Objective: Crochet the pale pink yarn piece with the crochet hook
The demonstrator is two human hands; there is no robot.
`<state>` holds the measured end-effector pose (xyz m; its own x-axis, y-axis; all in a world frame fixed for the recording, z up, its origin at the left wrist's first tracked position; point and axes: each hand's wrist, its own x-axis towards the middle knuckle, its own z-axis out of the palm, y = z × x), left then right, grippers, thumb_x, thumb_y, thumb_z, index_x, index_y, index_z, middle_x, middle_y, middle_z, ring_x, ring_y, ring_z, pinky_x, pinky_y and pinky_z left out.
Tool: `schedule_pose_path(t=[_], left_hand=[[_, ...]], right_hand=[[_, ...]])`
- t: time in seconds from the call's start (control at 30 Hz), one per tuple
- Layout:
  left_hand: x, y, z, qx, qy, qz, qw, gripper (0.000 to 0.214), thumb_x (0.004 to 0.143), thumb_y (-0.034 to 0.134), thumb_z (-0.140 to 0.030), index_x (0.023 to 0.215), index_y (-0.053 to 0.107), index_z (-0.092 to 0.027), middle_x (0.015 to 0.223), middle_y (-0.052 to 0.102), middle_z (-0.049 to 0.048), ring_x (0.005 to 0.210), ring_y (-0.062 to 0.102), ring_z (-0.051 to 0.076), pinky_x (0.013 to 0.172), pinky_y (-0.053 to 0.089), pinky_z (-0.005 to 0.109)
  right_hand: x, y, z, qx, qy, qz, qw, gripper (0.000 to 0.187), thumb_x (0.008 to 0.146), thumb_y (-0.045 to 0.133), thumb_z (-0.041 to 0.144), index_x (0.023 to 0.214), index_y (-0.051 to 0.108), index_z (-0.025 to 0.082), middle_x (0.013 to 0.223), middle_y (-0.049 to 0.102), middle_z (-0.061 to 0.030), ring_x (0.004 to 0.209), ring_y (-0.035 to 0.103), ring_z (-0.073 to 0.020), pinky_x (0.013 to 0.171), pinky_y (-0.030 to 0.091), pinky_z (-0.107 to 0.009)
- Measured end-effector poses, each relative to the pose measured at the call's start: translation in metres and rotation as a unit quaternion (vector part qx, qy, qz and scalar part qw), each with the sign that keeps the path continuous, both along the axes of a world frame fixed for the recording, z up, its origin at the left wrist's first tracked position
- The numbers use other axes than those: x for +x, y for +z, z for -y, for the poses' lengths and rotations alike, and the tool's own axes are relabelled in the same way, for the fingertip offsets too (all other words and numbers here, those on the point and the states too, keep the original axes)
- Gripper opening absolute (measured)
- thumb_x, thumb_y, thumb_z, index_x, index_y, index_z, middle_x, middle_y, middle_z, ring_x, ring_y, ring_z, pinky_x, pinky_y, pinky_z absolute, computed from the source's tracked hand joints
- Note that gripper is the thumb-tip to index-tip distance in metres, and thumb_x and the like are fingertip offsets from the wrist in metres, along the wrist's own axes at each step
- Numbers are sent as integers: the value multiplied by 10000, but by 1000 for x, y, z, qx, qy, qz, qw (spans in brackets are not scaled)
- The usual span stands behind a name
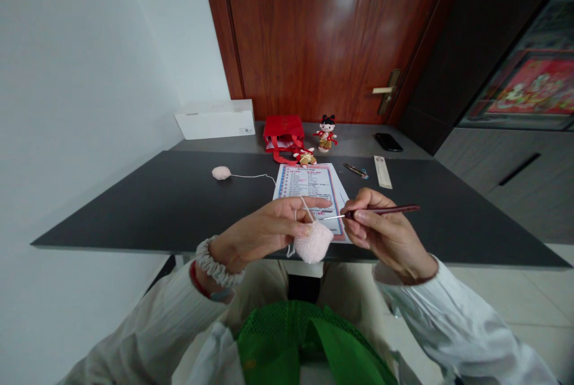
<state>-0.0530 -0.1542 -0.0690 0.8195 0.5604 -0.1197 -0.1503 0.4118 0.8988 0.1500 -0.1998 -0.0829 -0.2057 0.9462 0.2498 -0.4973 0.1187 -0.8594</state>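
The dark desk (170, 211) is spreading ahead of the person. A printed sheet (309, 185) is lying on it, toward twelve o'clock from the hands. The left hand (269, 220), at nine o'clock, is pinching the pink crocheted piece (314, 246) in its fingers, yarn (308, 210) looping over the index finger. The right hand (385, 235), at three, is clasping the crochet hook (392, 210) in its fingers. The piece is showing across the desk's near edge, and the hook's tip is pointing toward nine o'clock at its top. From the piece, scissors (356, 170) are lying toward one o'clock and the yarn ball (221, 173) is resting toward ten.
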Motion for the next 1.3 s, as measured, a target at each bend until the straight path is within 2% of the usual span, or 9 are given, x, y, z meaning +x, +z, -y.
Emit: schedule_pose_path(t=[0.13, 0.23, 0.33, 0.47, 0.6, 0.73, 0.97, 1.2, 1.3], left_hand=[[-1, -2, -1, -20, -32, 21, 999, 543, 689, 692, -126, 1215, 557, -143, 1000, 658, 93, 929, 634, 211, 777, 426, 296], [-2, 0, -1, -36, -55, 37, 997, 527, 697, 699, -122, 1208, 570, -128, 908, 680, 72, 759, 630, 142, 683, 421, 247], [-4, 1, -1, -45, -70, 42, 996, 513, 699, 710, -118, 1196, 583, -117, 797, 669, 34, 630, 584, 93, 588, 393, 207], [-3, -1, -3, -28, -73, 28, 997, 501, 673, 737, -139, 1157, 611, -116, 783, 660, 29, 613, 569, 90, 565, 388, 203], [1, 0, -1, 22, -21, 4, 1000, 476, 663, 742, -147, 1125, 626, -118, 768, 651, 24, 652, 582, 104, 632, 415, 221], [4, 8, 6, 130, 70, -43, 988, 431, 717, 709, -138, 1136, 608, -138, 787, 640, 19, 791, 609, 144, 769, 433, 275], [9, 16, 11, 213, 141, -82, 963, 346, 731, 671, -125, 1068, 598, -152, 797, 627, 12, 780, 582, 143, 749, 439, 284], [11, 12, 9, 197, 141, -84, 967, 514, 709, 680, -126, 1206, 549, -140, 732, 597, -20, 718, 577, 122, 719, 442, 270], [10, 10, 7, 217, 141, -80, 963, 485, 706, 685, -121, 1178, 577, -150, 709, 611, -13, 718, 600, 133, 731, 453, 280]], right_hand=[[4, -2, 0, 37, 2, 14, 999, 130, 748, 731, 237, 744, 612, 183, 549, 564, 26, 450, 450, -78, 368, 331, -173], [6, -1, 1, 47, 10, 25, 999, 128, 734, 746, 240, 750, 635, 179, 555, 573, 20, 450, 467, -81, 360, 343, -172], [7, 2, 2, 34, 29, 20, 999, 126, 721, 753, 232, 730, 640, 176, 544, 578, 17, 444, 477, -84, 357, 351, -175], [5, 5, 1, -15, 61, -2, 998, 152, 713, 743, 220, 686, 603, 169, 522, 567, 23, 411, 446, -71, 344, 321, -160], [0, 0, -5, -64, 116, -58, 989, 153, 730, 690, 185, 672, 549, 177, 490, 519, 49, 379, 355, -46, 317, 257, -119], [-5, -3, -8, -112, 142, -93, 979, 80, 766, 631, 167, 735, 559, 181, 489, 482, 59, 383, 319, -39, 319, 259, -99], [-14, 5, -2, -150, 61, -118, 980, 197, 797, 621, 146, 648, 495, 172, 536, 505, 44, 434, 392, -39, 387, 350, -109], [-16, 4, 3, -72, 4, -74, 995, 121, 811, 619, 171, 711, 552, 179, 540, 576, 31, 434, 438, -62, 376, 346, -138], [-10, 2, 1, -23, -16, -21, 999, 137, 815, 626, 180, 699, 552, 179, 532, 578, 37, 418, 449, -65, 385, 350, -159]])
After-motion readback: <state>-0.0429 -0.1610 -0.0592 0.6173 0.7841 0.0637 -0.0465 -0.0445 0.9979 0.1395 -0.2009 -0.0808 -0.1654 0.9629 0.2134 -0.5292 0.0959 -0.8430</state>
